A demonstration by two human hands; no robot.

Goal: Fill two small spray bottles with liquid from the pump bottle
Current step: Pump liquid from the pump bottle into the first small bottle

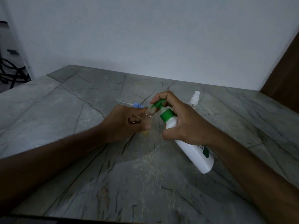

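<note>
Item — first spray bottle (148,118), filling in hand.
I see left hand (124,123) closed around it; right hand (181,120) grips tilted pump bottle (189,143), nozzle at mouth — next I'd press; second bottle (195,101) waits behind.

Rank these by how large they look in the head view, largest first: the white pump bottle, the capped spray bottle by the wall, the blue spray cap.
1. White pump bottle, clearly largest.
2. Capped spray bottle, partly hidden behind the right hand and farther away, so its true size is unsure.
3. Blue spray cap, mostly hidden by the left hand.
</note>
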